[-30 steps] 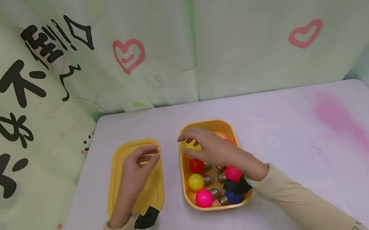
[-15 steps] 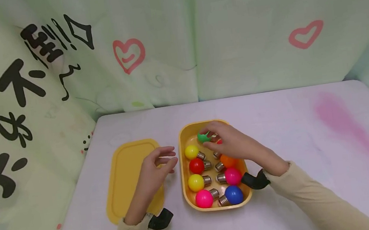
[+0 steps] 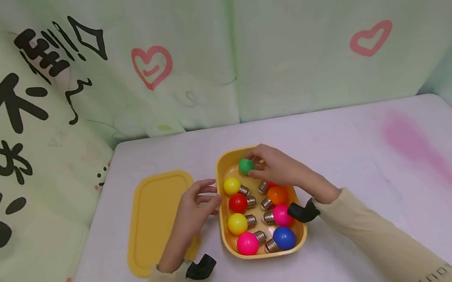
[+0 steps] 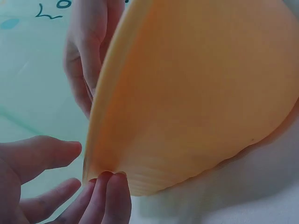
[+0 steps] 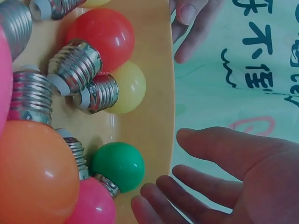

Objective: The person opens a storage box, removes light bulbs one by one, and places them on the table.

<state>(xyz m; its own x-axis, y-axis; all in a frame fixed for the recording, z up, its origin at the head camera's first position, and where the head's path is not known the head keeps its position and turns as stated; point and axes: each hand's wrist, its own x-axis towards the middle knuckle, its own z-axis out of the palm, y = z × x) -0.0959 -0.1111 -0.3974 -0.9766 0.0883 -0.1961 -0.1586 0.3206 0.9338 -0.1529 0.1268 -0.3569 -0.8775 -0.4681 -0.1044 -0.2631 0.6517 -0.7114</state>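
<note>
In the head view, a yellow tray (image 3: pixel 264 254) holds light bulbs lying in two columns. My right hand (image 3: pixel 281 166) hovers over its far end, fingers extended beside a green bulb (image 3: pixel 246 166). The right wrist view shows thumb and fingers spread, holding nothing, close to that green bulb (image 5: pixel 119 165). At the tray's left side is my left hand (image 3: pixel 194 210), fingers loosely bent. In the left wrist view its fingertips (image 4: pixel 117 186) appear to touch the outer tray wall (image 4: pixel 201 93), the thumb standing apart. My right hand partly hides a red bulb (image 3: pixel 270 183).
A flat yellow lid (image 3: pixel 156 223) lies left of the tray, partly behind my left forearm. Yellow bulbs (image 3: pixel 237 223), a red bulb (image 3: pixel 237 203), pink bulbs, an orange bulb (image 3: pixel 277 195) and a blue bulb (image 3: pixel 284 238) fill the tray. A printed curtain (image 3: pixel 306 71) stands behind the table.
My right hand has moved right, from above the far yellow bulb to the green bulb, uncovering the yellow one. My left hand has shifted right from over the lid to the tray's side.
</note>
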